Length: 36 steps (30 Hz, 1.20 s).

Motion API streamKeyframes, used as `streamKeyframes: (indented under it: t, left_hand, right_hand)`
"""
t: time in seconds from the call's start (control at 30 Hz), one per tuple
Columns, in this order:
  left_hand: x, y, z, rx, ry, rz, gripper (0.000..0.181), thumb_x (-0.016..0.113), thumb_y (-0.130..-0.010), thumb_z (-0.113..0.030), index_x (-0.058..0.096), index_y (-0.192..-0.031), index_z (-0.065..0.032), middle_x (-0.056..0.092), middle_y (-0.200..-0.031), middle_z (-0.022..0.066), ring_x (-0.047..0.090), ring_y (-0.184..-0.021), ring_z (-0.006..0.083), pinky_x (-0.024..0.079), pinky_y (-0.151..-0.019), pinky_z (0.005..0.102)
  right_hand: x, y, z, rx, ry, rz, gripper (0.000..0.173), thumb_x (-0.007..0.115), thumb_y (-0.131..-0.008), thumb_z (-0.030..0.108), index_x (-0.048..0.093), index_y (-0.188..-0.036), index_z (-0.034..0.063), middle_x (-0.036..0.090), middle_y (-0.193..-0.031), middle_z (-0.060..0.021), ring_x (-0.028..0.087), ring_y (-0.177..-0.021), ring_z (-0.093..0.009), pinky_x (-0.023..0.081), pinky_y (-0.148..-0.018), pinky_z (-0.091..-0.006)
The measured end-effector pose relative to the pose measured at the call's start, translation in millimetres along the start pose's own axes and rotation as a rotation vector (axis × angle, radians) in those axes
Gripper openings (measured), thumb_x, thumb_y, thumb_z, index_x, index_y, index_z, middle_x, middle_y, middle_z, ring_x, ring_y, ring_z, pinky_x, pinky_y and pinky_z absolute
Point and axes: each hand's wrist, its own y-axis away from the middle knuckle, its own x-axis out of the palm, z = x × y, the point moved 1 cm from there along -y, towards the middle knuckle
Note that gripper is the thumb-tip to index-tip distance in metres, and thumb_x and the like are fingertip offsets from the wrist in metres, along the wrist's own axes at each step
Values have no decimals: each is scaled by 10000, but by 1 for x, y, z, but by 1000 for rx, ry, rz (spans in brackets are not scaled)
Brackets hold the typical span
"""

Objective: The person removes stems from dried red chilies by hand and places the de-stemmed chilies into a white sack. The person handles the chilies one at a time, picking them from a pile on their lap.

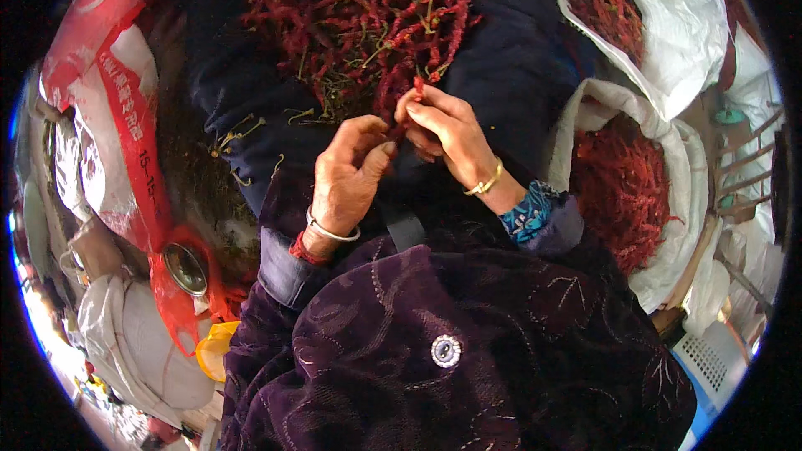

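Note:
Dried red chilli peppers (376, 19), many with pale stems, lie in a heap across my lap, above my hands in the view. My right hand (448, 122) is curled, and a small red chilli (418, 88) shows pinched at its thumb and index fingertips. Close beside it, my left hand (348, 172) has bent fingers and its thumb near the index finger. Something dark red shows between the two hands, but I cannot make out whether the left fingers grip it. Loose stems (235, 134) cling to the dark trousers (232, 81) on the left.
At right stands an open white woven sack (686, 200) of red chillies, with a white plastic bag (683, 31) of more above it. A red-and-white printed bag (135, 119), a red plastic bag (166, 291) and a round metal lid-like object (185, 269) are at left.

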Motion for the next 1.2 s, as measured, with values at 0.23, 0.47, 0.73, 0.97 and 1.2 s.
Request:
streamKeyframes:
  t: [0.23, 0.47, 0.73, 0.97, 1.2]
  left_hand:
    - [1, 7, 5, -37, -202, 312, 131, 528, -855, -92, 590, -942, -17, 527, -569, 46, 490, -500, 93, 407, -474, 245]
    - [-4, 15, 1, 20, 56, 356, 107, 539, -851, -94, 575, -847, 7, 539, -608, 25, 493, -508, 98, 406, -478, 247]
    - [-66, 37, -11, 368, -377, 105, 148, 495, -773, 29, 584, -887, -1, 611, -781, 110, 587, -661, 252, 474, -599, 305]
    - [-100, 18, -28, 551, -1264, -379, 211, 571, -733, 2, 584, -943, -10, 581, -944, 124, 535, -895, 285, 432, -793, 357]
    - [-41, -30, 24, 348, -1344, 164, 248, 636, -690, -109, 517, -908, -96, 495, -827, 88, 564, -759, 265, 478, -603, 362]
  right_hand:
    - [1, 27, -4, -92, 255, 17, 144, 450, -885, 157, 510, -790, 67, 403, -610, 50, 363, -527, -26, 285, -475, -173]
    - [4, 20, -9, 281, -560, 154, 172, 420, -865, 212, 480, -744, 106, 338, -518, 46, 271, -405, -61, 241, -405, -210]
    - [-24, 4, -9, 45, -729, 172, 196, 407, -898, 206, 527, -871, 52, 515, -740, -70, 484, -599, -176, 382, -509, -289]
    - [-38, -5, -11, 70, -672, 78, 172, 429, -859, 113, 539, -922, -3, 575, -976, -170, 590, -784, -248, 473, -569, -320]
    - [-39, -2, -2, -19, -790, 227, 286, 393, -858, 162, 508, -1043, -24, 572, -942, -193, 559, -673, -223, 407, -498, -284]
